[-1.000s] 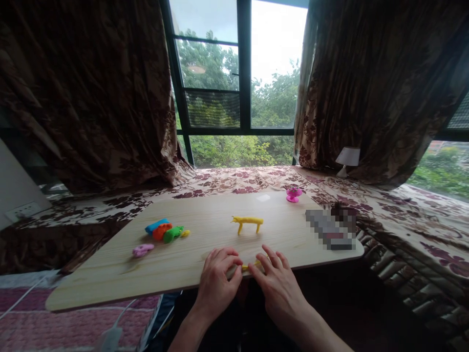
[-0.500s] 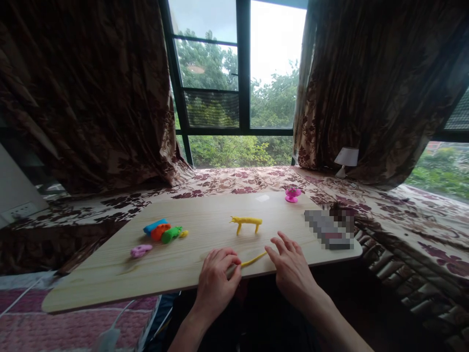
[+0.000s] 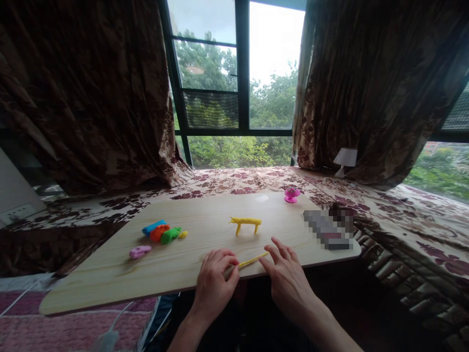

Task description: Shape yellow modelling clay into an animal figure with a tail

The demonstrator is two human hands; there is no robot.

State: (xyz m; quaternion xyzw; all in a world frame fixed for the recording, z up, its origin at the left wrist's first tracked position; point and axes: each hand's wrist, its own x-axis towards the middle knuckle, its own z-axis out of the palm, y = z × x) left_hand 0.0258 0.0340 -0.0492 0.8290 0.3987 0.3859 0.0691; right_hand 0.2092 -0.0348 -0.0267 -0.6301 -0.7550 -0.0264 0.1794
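Observation:
A thin yellow clay strand [image 3: 252, 260] lies slantwise along the front of the wooden tabletop. My left hand [image 3: 217, 276] is closed, thumb and forefinger pinching the strand's left end. At its other end, my right hand [image 3: 287, 274] has its fingers spread, thumb and forefinger beside the tip; whether they touch it I cannot tell. Just beyond the hands stands a yellow clay figure [image 3: 249, 221] with a long body, legs, and small points at its left end.
Blue [image 3: 153, 227], orange [image 3: 158, 232] and green clay [image 3: 169, 236] lumps lie at the left, near a pink lump [image 3: 139, 252]. A bright pink clay piece [image 3: 292, 194] stands at the far edge. A blurred-out object [image 3: 326, 230] is at the right.
My right hand has shifted slightly left and its thumb has moved nearer my left hand along the strand. My left hand keeps its pinch. The clay figure stays put.

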